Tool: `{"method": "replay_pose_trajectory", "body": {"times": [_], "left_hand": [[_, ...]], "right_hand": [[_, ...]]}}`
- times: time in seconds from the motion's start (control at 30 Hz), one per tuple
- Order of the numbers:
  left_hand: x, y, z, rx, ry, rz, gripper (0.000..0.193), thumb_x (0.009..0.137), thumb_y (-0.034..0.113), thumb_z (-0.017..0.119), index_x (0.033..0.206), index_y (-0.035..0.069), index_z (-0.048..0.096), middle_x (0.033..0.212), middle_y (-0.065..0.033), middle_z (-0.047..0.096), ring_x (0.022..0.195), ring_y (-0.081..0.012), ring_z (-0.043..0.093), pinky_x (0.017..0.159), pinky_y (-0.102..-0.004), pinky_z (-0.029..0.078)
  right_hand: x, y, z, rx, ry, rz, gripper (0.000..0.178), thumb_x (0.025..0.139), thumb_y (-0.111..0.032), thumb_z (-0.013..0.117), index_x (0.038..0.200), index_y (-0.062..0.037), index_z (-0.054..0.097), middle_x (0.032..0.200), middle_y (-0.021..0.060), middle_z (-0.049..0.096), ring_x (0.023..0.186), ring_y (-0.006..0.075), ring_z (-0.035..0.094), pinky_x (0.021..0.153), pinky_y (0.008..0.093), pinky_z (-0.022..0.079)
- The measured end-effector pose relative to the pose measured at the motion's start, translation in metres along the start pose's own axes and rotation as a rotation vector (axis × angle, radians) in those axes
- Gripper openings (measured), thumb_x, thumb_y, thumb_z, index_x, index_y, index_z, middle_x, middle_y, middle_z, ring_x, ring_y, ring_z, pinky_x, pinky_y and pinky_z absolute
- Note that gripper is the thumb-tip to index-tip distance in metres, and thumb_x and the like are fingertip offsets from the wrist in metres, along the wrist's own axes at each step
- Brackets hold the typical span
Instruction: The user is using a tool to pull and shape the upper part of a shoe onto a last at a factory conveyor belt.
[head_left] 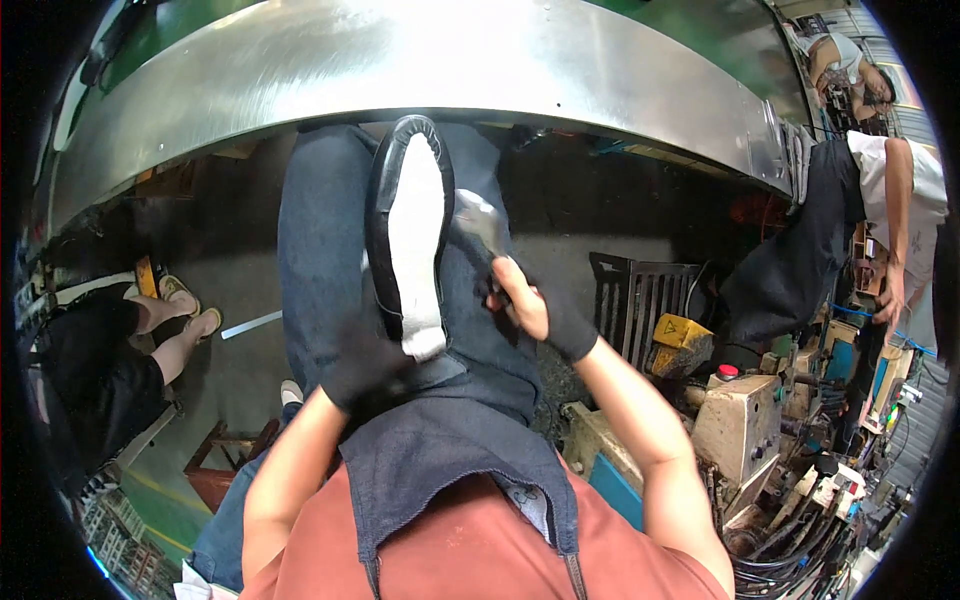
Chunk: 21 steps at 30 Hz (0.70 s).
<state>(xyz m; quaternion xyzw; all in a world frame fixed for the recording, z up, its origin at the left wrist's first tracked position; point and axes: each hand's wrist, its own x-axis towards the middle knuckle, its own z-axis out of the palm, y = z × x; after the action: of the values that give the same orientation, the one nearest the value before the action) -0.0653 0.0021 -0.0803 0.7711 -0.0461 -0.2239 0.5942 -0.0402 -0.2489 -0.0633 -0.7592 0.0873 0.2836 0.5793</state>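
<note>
A black shoe upper (380, 225), stretched over a form, lies sole side up across my lap, its toe pointing away from me. Its underside (414, 225) is white, with the black edge folded in around it. My left hand (368, 368), in a black glove, grips the heel end from the left; some of its fingers are hidden. To the right of the shoe, my right hand (525, 308) is closed around a hammer-like hand tool (480, 222). Motion smears the tool's bright metal head, which is beside the shoe and seems apart from it. A dark glove leaves my right fingertips bare.
A shiny metal bench (420, 75) curves across ahead of my knees. On the right stand a dark slatted rack (640, 310), a yellow box (680, 338) and a machine with a red button (728, 372). People are at both sides; a wooden stool (228, 462) is behind left.
</note>
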Motion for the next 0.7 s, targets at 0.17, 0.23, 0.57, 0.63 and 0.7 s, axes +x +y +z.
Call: {"method": "replay_pose_trajectory", "body": {"times": [0.17, 0.23, 0.57, 0.63, 0.7], "left_hand": [[-0.016, -0.018, 0.016, -0.063, 0.063, -0.198, 0.116, 0.074, 0.016, 0.081, 0.154, 0.0, -0.002, 0.153, -0.0234, 0.029, 0.141, -0.0311, 0.033, 0.115, -0.0376, 0.03], [-0.011, 0.031, -0.014, -0.176, -0.061, -0.144, 0.111, 0.074, 0.011, 0.08, 0.155, 0.001, 0.005, 0.155, -0.0206, 0.028, 0.143, -0.0289, 0.031, 0.115, -0.0379, 0.029], [0.053, 0.103, -0.127, 0.251, -0.16, 0.154, 0.089, 0.062, 0.011, 0.079, 0.143, 0.001, 0.043, 0.138, -0.0159, 0.053, 0.13, -0.0264, 0.05, 0.112, -0.0384, 0.036], [0.077, 0.085, -0.069, 0.08, 0.156, 0.202, 0.078, 0.075, 0.014, 0.073, 0.145, 0.001, 0.04, 0.144, -0.0186, 0.047, 0.135, -0.0285, 0.044, 0.113, -0.0388, 0.034], [0.072, 0.067, -0.02, 0.075, 0.329, 0.061, 0.079, 0.078, 0.011, 0.069, 0.147, -0.002, 0.032, 0.147, -0.0228, 0.043, 0.138, -0.0303, 0.041, 0.113, -0.0366, 0.033]], "right_hand": [[-0.032, 0.034, 0.021, 0.442, 0.148, 0.132, 0.058, 0.102, -0.058, 0.035, 0.096, -0.0058, 0.06, 0.075, 0.0036, 0.064, 0.069, 0.0133, 0.06, 0.07, 0.0267, 0.05], [-0.043, 0.04, 0.018, 0.486, 0.218, 0.061, 0.06, 0.101, -0.06, 0.035, 0.095, -0.006, 0.06, 0.077, 0.0044, 0.065, 0.071, 0.0143, 0.061, 0.072, 0.0282, 0.05], [-0.079, -0.023, -0.035, 0.424, 0.354, -0.159, 0.067, 0.101, -0.06, 0.031, 0.083, -0.0007, 0.056, 0.072, 0.0092, 0.059, 0.069, 0.0186, 0.059, 0.069, 0.0314, 0.048], [-0.079, -0.027, -0.027, 0.301, 0.268, -0.135, 0.062, 0.103, -0.055, 0.032, 0.086, -0.0005, 0.057, 0.076, 0.0101, 0.062, 0.071, 0.0188, 0.062, 0.071, 0.0319, 0.05], [-0.08, -0.025, -0.017, 0.26, 0.222, -0.105, 0.043, 0.105, -0.039, 0.043, 0.09, -0.0029, 0.062, 0.081, 0.0047, 0.066, 0.071, 0.0136, 0.062, 0.069, 0.0283, 0.049]]}}
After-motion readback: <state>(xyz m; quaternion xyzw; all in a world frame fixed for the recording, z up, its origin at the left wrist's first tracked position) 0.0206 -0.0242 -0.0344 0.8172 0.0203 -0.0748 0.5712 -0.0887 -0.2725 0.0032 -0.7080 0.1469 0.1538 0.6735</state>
